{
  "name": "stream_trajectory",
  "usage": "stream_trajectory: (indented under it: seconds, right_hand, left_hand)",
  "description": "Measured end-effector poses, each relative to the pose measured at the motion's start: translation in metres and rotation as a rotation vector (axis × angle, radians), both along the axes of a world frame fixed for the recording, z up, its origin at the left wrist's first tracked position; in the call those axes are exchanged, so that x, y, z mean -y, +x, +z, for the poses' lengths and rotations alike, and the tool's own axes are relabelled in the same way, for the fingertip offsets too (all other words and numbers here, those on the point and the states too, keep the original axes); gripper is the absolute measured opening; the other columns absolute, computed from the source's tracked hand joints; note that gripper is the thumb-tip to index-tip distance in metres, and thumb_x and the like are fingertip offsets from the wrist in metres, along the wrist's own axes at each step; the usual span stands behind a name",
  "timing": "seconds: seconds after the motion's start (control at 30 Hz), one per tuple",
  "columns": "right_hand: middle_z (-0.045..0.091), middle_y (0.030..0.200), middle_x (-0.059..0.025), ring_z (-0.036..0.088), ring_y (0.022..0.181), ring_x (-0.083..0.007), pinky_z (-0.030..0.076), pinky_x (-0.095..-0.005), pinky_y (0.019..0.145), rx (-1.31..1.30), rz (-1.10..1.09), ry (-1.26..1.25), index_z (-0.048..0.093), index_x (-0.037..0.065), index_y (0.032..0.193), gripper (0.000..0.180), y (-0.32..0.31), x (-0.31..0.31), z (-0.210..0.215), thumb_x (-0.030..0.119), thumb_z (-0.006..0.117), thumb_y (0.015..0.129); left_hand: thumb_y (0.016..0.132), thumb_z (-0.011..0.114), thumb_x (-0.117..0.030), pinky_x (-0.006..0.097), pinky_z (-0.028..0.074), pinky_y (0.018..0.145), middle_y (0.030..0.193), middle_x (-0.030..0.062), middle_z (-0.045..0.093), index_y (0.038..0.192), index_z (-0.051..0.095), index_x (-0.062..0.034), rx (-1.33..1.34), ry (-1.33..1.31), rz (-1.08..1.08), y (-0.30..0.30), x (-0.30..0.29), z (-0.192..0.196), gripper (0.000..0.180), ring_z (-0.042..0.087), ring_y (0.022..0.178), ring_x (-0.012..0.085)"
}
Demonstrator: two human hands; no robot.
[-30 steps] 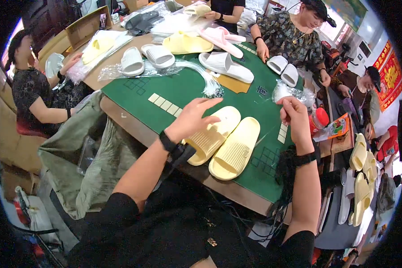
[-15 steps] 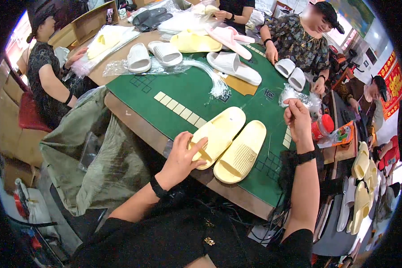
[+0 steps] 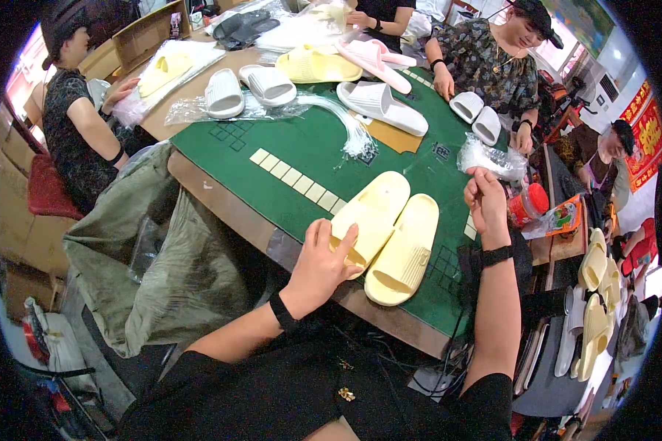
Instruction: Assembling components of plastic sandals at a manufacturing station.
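Observation:
Two pale yellow slide slippers lie side by side near the edge of the green table, toes toward me. My left hand (image 3: 320, 264) is on the left yellow slipper (image 3: 381, 209), its spread fingers and thumb around the toe end and hiding most of the strap. The right yellow slipper (image 3: 401, 261), with a ribbed strap, rests against its mate, untouched. Raised over the table's right side, my right hand (image 3: 487, 209) has thumb and fingers pinched together; whatever is between them cannot be made out. Just beyond its fingertips lies a crumpled clear plastic bag (image 3: 493, 160).
Grey slippers (image 3: 382, 108), a pink slipper (image 3: 375, 61) and clear bags (image 3: 357, 140) cover the far table. Co-workers sit at the left, far side and right. A red-lidded jar (image 3: 529, 204) stands at the right; more yellow slippers (image 3: 596, 331) lie beyond it.
The yellow slipper pair has shifted right, turning slightly, along with my left hand. My right hand has come down a little, still pinched.

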State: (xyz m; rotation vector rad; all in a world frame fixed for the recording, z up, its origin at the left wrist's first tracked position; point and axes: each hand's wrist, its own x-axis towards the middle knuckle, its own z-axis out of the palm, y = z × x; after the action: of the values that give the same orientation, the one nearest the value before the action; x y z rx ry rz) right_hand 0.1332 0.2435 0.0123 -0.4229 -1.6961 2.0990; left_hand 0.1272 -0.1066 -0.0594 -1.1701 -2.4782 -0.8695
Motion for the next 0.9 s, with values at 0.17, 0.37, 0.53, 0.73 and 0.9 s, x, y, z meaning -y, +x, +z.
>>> stream_trajectory:
  seconds: [0.17,0.37,0.53,0.73,0.9]
  right_hand:
    - [0.044,0.064,0.0018,0.042,0.053,-0.0082,0.032,-0.0212,0.047,0.075,0.054,-0.005,0.056,0.004,0.101,0.018,0.006,0.002,-0.008,0.02,0.048,0.102]
    - [0.047,0.058,0.0033,0.042,0.047,-0.0063,0.03,-0.0213,0.042,0.355,0.233,0.23,0.059,0.005,0.094,0.019,0.018,0.007,-0.01,0.021,0.052,0.1]
    - [0.047,0.058,0.0042,0.04,0.046,-0.0048,0.03,-0.0216,0.04,0.49,0.305,0.381,0.061,0.005,0.088,0.018,0.018,0.023,-0.007,0.018,0.054,0.097]
    - [0.05,0.054,0.0008,0.045,0.044,-0.0069,0.033,-0.0236,0.04,0.576,0.455,0.589,0.064,0.001,0.08,0.02,0.012,0.042,-0.003,0.014,0.056,0.091]
    - [0.056,0.057,-0.0048,0.053,0.047,-0.0125,0.042,-0.029,0.045,0.576,0.559,0.842,0.065,-0.002,0.077,0.019,0.009,0.045,-0.015,0.013,0.058,0.085]
  left_hand:
    - [0.068,0.082,-0.029,0.052,0.038,0.102,0.123,0.0275,0.041,0.137,0.045,-0.0095,0.05,-0.019,-0.01,0.01,-0.002,0.003,0.081,0.038,0.12,0.0473]
    - [0.069,0.081,-0.028,0.052,0.038,0.102,0.123,0.0241,0.045,0.131,0.054,-0.0108,0.002,0.009,0.026,0.003,0.012,0.013,0.07,0.036,0.125,0.0454]
    - [0.07,0.08,-0.02,0.051,0.039,0.101,0.122,0.0182,0.049,0.119,0.061,-0.0081,-0.02,0.085,0.058,-0.009,0.021,0.016,0.054,0.04,0.125,0.0411]
    - [0.072,0.075,-0.008,0.046,0.045,0.094,0.11,0.0121,0.058,0.1,0.067,-0.0057,-0.106,0.199,0.005,-0.018,0.028,0.019,0.03,0.051,0.116,0.036]
    - [0.071,0.071,-0.001,0.042,0.049,0.089,0.103,0.0099,0.062,0.095,0.068,-0.0053,-0.185,0.217,-0.095,-0.024,0.032,0.022,0.025,0.057,0.109,0.0318]
